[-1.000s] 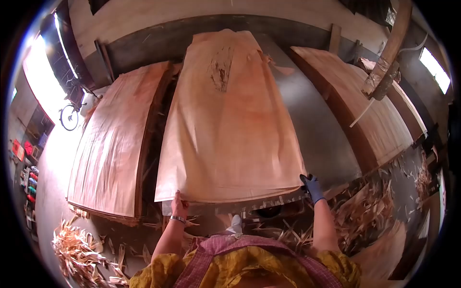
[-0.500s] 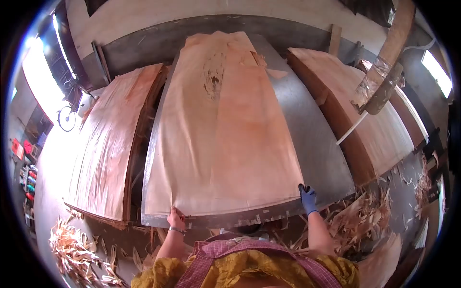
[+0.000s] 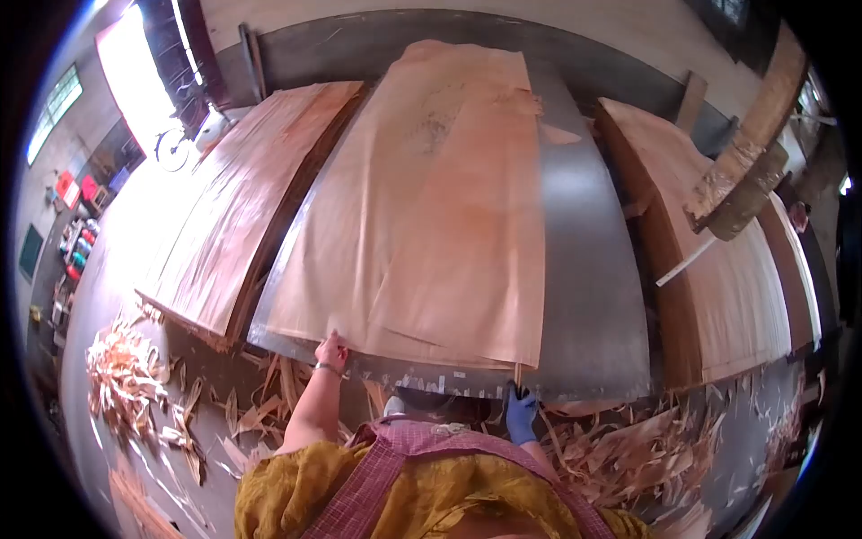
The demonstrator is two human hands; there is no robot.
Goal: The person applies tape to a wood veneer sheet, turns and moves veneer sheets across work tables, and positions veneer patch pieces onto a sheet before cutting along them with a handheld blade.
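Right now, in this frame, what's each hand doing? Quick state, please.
Left hand: closed, apparently pinching the wood sheet's near edge.
Right hand: gloved, by the sheet's near right corner; grip cannot be told.

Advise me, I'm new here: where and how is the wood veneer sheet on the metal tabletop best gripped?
Probably pinch the wood veneer sheet by its near edge, toward both corners, coming from the wearer's side: it lies wide and thin, that edge close to the rim of the metal tabletop. The left hand is there.

Room — metal table (image 3: pixel 596 305) right of veneer sheet (image 3: pixel 440 234) | obstacle — wood stack (image 3: pixel 718 301)
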